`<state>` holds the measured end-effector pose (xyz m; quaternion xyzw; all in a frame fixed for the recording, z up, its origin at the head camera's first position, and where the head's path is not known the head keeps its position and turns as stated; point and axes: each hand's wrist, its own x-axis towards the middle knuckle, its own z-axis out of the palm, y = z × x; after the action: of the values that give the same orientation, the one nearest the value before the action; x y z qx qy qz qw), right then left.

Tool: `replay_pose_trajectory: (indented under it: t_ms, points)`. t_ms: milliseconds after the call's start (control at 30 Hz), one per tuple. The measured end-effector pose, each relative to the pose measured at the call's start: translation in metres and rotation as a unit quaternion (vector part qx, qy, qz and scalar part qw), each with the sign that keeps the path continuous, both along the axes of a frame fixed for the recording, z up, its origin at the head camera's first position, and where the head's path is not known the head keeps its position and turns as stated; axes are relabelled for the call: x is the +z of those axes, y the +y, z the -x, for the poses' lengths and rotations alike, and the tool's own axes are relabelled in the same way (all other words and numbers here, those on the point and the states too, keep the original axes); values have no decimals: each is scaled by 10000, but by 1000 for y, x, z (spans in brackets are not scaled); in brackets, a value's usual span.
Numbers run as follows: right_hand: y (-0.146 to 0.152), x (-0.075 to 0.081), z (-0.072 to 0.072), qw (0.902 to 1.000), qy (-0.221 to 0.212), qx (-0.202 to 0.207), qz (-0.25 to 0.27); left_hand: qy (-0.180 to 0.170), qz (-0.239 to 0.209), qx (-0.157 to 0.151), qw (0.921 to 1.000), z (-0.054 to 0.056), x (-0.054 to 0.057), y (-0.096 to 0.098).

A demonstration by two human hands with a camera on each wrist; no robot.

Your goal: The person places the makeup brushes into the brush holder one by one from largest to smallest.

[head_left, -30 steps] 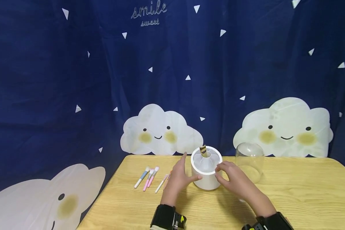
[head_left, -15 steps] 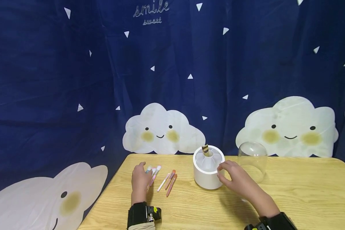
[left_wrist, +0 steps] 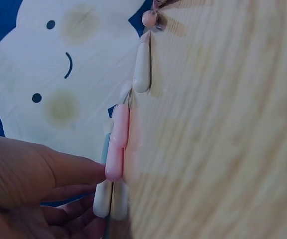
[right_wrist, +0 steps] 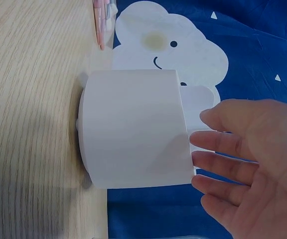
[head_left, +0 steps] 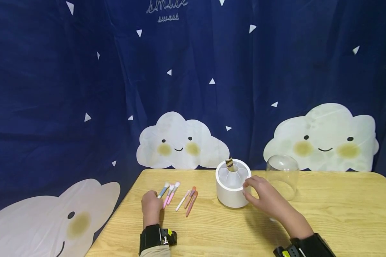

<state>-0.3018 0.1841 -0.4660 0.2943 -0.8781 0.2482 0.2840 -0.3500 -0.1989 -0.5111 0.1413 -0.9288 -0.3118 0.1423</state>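
In the head view, my left hand (head_left: pixel 152 204) is low over the makeup brushes on the left of the table. Its thumb and fingers pinch the handle of a blue makeup brush (head_left: pixel 163 190); the fingers partly hide the grip. In the left wrist view the thumb tip also touches the end of a pink makeup brush (left_wrist: pixel 114 167). My right hand (head_left: pixel 264 194) is at the right rim of a round white brush holder (head_left: pixel 233 198), divided inside. In the right wrist view its loosely extended fingertips (right_wrist: pixel 199 159) rest at the rim. A gold-and-dark striped piece (head_left: pixel 229 164) stands in the holder's centre.
A white-handled brush (head_left: pixel 182 201) and two orange-brown brushes (head_left: pixel 192 204) lie between left hand and holder. Behind the right hand stands a clear dome cover (head_left: pixel 282 175). The wooden table (head_left: pixel 218 235) ends at a blue curtain (head_left: pixel 193 53) with cloud prints.
My left hand has left the holder's left side and moved left, down to the blue brush on the table. The right hand stays at the holder's rim.
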Motion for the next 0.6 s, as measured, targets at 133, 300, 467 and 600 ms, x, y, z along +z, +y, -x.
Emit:
replay_pose_trajectory:
  t_ms: [133,300,467,600]
  points:
    - [0,1,-1,9999,-104,-29,-22,113,-110,89,9998,-1,-3,-3]
    - [1,2,-1,9997,-229,-35,-55,151,-293,68,9994,0,-6,-5]
    - [1,3,-2,9995,-307,-45,-65,137,-320,35,9994,0,-6,-8]
    - [1,4,-3,9991,-408,-72,-67,141,-457,54,9988,-1,-2,-6]
